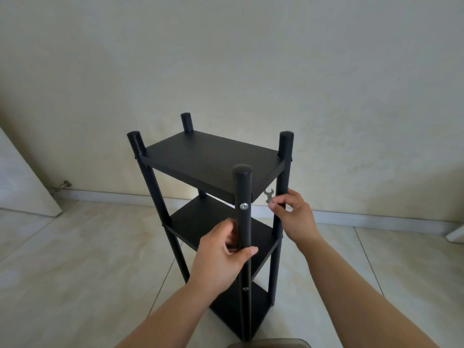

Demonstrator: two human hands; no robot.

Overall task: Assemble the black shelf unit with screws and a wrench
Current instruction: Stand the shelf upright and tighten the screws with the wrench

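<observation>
Shelf unit (213, 162), black, stands upright on the tiled floor (75, 259) near the pale wall (226, 59), with three boards set one above another between four round posts whose capped tops rise above the top board. The near post (243, 197) stands in the middle of the view and carries a silver screw (243, 206) just under the level of the top board; a second, smaller screw (245, 289) shows lower on the same post. The left hand (223, 254) grips this near post at the height of the middle board, thumb lying across the front of it and fingers curled behind. The right hand (292, 214) is at the right post (283, 187), just below the top board, its fingers curled against the post while they pinch a small flat grey wrench (268, 195), whose open forked end points up and to the left, close under the edge of the top board. Both bare forearms reach in from the near edge. At the far left a light panel (22, 182) leans against the wall, and a small metal fitting (62, 185) lies beside it at the skirting. At the far right edge a white object (455, 233) rests on the floor; what it is cannot be told.
</observation>
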